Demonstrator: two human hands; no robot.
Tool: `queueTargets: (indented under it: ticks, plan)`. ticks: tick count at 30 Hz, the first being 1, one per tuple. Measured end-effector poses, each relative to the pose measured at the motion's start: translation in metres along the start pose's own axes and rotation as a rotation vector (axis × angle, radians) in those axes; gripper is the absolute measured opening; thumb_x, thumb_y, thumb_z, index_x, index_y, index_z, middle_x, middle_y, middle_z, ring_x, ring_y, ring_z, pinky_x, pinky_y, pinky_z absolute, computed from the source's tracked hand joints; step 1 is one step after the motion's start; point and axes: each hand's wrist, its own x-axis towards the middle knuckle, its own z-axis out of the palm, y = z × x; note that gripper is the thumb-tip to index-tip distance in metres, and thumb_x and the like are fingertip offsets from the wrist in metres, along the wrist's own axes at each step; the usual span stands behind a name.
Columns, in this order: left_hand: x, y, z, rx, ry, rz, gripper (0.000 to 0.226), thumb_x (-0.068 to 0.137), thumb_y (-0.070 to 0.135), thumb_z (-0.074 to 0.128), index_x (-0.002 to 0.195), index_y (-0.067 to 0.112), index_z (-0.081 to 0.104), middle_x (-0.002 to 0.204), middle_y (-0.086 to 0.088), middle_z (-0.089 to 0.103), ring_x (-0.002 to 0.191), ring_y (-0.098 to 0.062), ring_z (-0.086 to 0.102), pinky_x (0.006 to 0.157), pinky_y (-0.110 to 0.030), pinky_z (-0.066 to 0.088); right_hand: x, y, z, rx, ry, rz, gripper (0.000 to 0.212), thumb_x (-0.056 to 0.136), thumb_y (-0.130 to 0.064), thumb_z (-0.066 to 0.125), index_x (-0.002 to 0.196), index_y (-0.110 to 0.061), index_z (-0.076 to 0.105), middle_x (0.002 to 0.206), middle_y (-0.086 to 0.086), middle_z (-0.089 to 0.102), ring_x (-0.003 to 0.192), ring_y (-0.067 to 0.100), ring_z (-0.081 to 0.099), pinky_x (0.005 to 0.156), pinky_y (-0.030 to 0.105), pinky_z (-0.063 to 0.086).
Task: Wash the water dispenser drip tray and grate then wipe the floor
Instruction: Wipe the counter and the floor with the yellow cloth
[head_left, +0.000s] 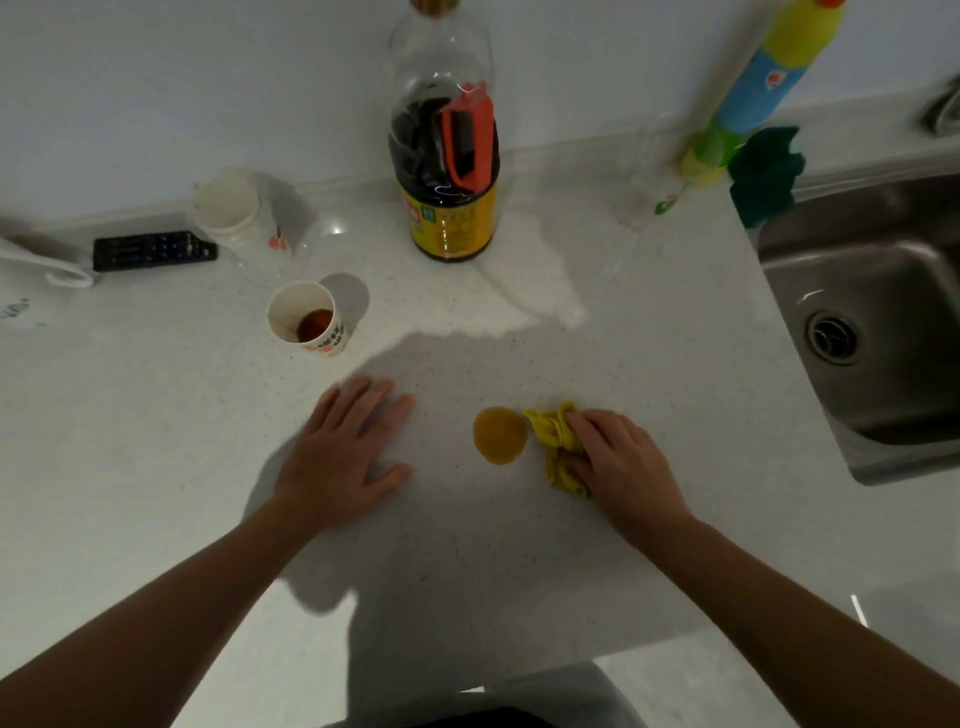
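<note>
Plainly, with the right hand (623, 462) clutching the cloth (558, 441) and the left hand (343, 452) flat, fingers spread, a hasty swipe could smear the spill (500, 435) wider.

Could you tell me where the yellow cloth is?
Head view: the yellow cloth sits on the counter, gripped by the right hand, right of the amber puddle.

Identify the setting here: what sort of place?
Most likely a home kitchen: a stainless sink set into a pale countertop, a dark sauce bottle at the back, and the right hand gripping a yellow cloth beside a spill.
</note>
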Motion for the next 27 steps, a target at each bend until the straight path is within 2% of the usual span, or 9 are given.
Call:
queueTargets:
  ticks: [2,6,8,10,13,16,19,23,27]
  plan:
    - [0.002,-0.001,0.001,0.005,-0.004,-0.002,0.083,0.093,0.067,0.043,0.163,0.028,0.021,0.168,-0.009,0.026,0.157,-0.032,0.018,0.126,-0.055,0.016,-0.002,-0.001,-0.003,-0.079,-0.050,0.035,0.063,0.091,-0.033,0.073,0.143,-0.002,0.057,0.139,0.019,0.061,0.122,0.040,0.062,0.099,0.051,0.054]
    - [0.001,-0.001,0.003,-0.012,-0.008,-0.016,0.083,0.094,0.069,0.040,0.163,0.031,0.017,0.169,-0.005,0.023,0.158,-0.028,0.013,0.127,-0.053,0.013,0.015,0.002,-0.016,-0.160,-0.104,0.266,0.076,0.097,-0.041,0.065,0.154,0.002,0.040,0.157,0.024,0.044,0.144,0.044,0.043,0.121,0.056,0.034]
    - [0.000,-0.001,0.004,-0.018,-0.003,-0.017,0.083,0.093,0.068,0.042,0.163,0.031,0.017,0.169,-0.004,0.023,0.158,-0.027,0.012,0.127,-0.052,0.011,0.023,0.001,-0.018,-0.098,-0.101,0.266,0.076,0.095,-0.034,0.069,0.154,0.003,0.040,0.158,0.025,0.041,0.144,0.045,0.041,0.122,0.057,0.032]
    - [0.001,-0.001,0.003,-0.024,0.001,-0.013,0.084,0.092,0.067,0.042,0.163,0.030,0.017,0.169,-0.005,0.023,0.159,-0.026,0.011,0.127,-0.052,0.010,0.019,-0.002,-0.016,0.034,-0.134,0.204,0.077,0.095,-0.028,0.071,0.158,-0.002,0.034,0.163,0.019,0.036,0.146,0.040,0.039,0.120,0.056,0.036]
    - [0.002,-0.002,0.003,-0.039,0.001,-0.009,0.084,0.093,0.067,0.041,0.164,0.030,0.016,0.170,-0.005,0.022,0.159,-0.027,0.010,0.127,-0.052,0.009,-0.001,-0.006,-0.010,0.232,-0.183,0.303,0.091,0.096,-0.043,0.064,0.165,-0.014,0.013,0.173,0.006,0.015,0.158,0.028,0.017,0.126,0.050,0.024]
    - [0.001,-0.003,0.004,-0.043,0.011,0.001,0.084,0.093,0.067,0.041,0.164,0.030,0.016,0.169,-0.006,0.022,0.158,-0.028,0.011,0.127,-0.054,0.011,-0.024,-0.012,-0.002,0.078,-0.224,0.317,0.099,0.096,-0.074,0.034,0.164,-0.015,-0.005,0.174,0.003,-0.007,0.160,0.023,-0.008,0.129,0.050,0.005]
    - [0.000,-0.003,0.006,-0.048,0.022,0.006,0.083,0.094,0.068,0.039,0.164,0.030,0.014,0.170,-0.006,0.021,0.159,-0.028,0.010,0.126,-0.055,0.013,-0.035,-0.027,0.004,-0.090,-0.289,0.287,0.100,0.092,-0.081,0.008,0.163,-0.014,-0.011,0.173,0.006,-0.015,0.159,0.027,-0.016,0.128,0.054,-0.001]
    - [0.000,-0.001,0.006,-0.064,0.029,0.005,0.084,0.094,0.068,0.039,0.164,0.030,0.012,0.170,-0.005,0.019,0.159,-0.027,0.008,0.127,-0.055,0.012,-0.014,-0.050,0.014,-0.080,-0.289,0.203,0.099,0.094,-0.081,0.009,0.164,-0.012,-0.007,0.174,0.008,-0.010,0.160,0.028,-0.013,0.128,0.054,0.001]
    - [0.000,-0.001,0.005,-0.080,0.030,0.005,0.081,0.094,0.064,0.041,0.163,0.029,0.019,0.169,-0.005,0.022,0.158,-0.028,0.013,0.127,-0.054,0.010,0.033,-0.063,0.027,-0.133,-0.283,0.125,0.097,0.096,-0.080,0.006,0.164,-0.012,-0.010,0.173,0.008,-0.011,0.159,0.028,-0.014,0.127,0.053,-0.001]
